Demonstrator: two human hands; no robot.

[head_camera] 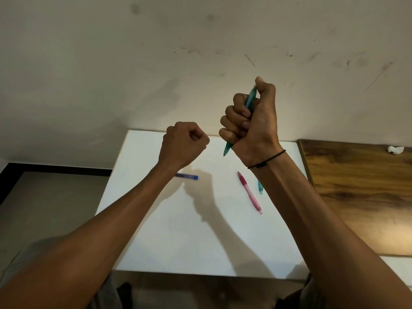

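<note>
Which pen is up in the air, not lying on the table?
The teal pen gripped in the right hand. The pink pen, the blue pen and a second teal pen lie on the white table.

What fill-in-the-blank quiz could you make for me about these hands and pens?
1. The hand gripping the teal pen is the person's ____ one.
2. The pen lying in full view on the white table is ____.
3. The left hand is curled into a ____.
Missing words: right; pink; fist.
</note>
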